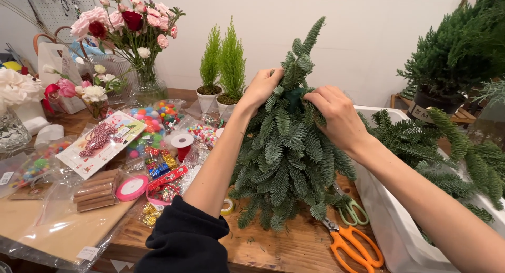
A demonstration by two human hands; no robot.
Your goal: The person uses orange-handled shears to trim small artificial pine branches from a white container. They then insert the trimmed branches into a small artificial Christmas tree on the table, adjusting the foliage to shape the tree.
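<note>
Both hands work near the top of a small fir-branch tree point(286, 147) standing upright on the wooden table point(294, 249), toward its near edge. The left hand point(261, 87) is curled around the upper sprigs from the left, fingers closed on the foliage. The right hand point(336, 115) presses in from the right, fingertips pinched at a dark green core point(294, 97) among the needles; whether it holds a separate sprig I cannot tell.

To do this well, I judge the left hand should steady the tree just below the spot being worked, while the right seats each sprig deep enough to hide the core, with tips angled downward to match the layers below.

Just right of the tree's base lie green-handled scissors point(353, 212) and orange-handled scissors point(353, 245) at the near edge. A white tub point(392, 225) of spare fir branches stands off the right edge. Ribbon spools point(131, 188), bagged pompoms point(152, 120) and cinnamon sticks point(96, 190) fill the left side; two potted cypresses point(221, 68) and a vase of roses point(131, 26) stand at the far edge.
</note>
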